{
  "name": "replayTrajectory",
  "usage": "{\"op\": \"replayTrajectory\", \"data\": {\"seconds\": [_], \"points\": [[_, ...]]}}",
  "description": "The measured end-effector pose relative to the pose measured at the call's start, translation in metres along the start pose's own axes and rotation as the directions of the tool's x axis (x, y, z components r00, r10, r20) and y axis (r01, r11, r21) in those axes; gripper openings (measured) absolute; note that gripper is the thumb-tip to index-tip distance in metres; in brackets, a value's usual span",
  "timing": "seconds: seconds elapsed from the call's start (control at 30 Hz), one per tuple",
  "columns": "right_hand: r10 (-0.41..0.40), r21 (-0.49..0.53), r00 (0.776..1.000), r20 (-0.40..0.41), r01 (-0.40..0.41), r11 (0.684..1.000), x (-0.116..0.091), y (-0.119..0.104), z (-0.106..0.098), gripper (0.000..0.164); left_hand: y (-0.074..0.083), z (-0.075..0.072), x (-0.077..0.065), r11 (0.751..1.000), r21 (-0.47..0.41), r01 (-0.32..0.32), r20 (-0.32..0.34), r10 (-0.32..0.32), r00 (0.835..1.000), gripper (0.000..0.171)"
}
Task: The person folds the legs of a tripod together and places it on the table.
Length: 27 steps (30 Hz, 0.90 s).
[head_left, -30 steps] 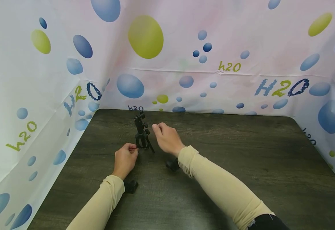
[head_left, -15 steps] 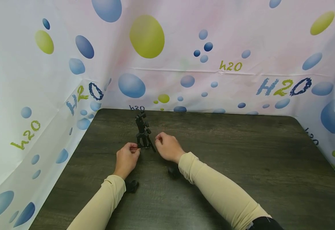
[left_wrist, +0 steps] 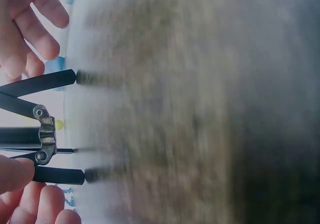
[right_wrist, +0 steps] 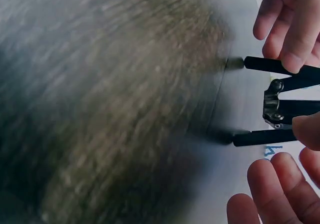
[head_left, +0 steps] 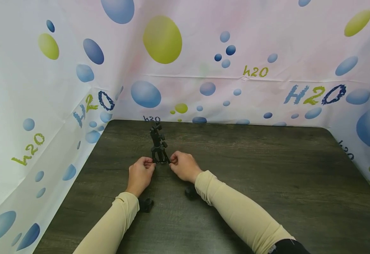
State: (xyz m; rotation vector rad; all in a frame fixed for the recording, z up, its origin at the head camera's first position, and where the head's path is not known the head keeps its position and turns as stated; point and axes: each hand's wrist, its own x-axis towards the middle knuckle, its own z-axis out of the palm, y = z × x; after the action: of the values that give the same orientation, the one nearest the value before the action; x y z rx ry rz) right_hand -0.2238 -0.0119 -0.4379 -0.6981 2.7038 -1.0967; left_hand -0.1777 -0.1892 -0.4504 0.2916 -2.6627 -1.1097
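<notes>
A small black tripod [head_left: 158,143] with a knobbed head stands on the table toward the back, left of the middle. My left hand [head_left: 140,175] pinches its left leg low down; in the left wrist view the thumb [left_wrist: 17,173] lies over that leg. My right hand [head_left: 185,165] is at the right leg, and in the right wrist view its thumb tip [right_wrist: 306,131] presses on that leg with the fingers curled beneath. Both wrist views show black legs ending in rounded feet, joined by a metal bracket [left_wrist: 47,134] [right_wrist: 271,102]. The tripod's head is outside both wrist views.
The dark wood-grain table [head_left: 251,183] stretches widely to the right. A printed cloth [head_left: 204,63] with bubbles and lettering rises along its back and sides. Black wrist cameras [head_left: 146,205] [head_left: 190,192] sit under both wrists, close over the tabletop.
My right hand has come down from beside the tripod's upper part to its right leg, its fingers closing in. The left hand stays at the left leg, and the tripod stands where it was.
</notes>
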Motion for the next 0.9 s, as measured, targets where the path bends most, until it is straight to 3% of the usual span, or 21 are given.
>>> {"op": "replayTrajectory", "data": {"seconds": [0.9], "points": [[-0.01,-0.065,0.999,-0.045,0.007,0.998,0.006,0.001,0.013,0.01,-0.003,0.004,0.002,1.0,0.01,0.005,0.006,-0.005,1.0,0.008]]}}
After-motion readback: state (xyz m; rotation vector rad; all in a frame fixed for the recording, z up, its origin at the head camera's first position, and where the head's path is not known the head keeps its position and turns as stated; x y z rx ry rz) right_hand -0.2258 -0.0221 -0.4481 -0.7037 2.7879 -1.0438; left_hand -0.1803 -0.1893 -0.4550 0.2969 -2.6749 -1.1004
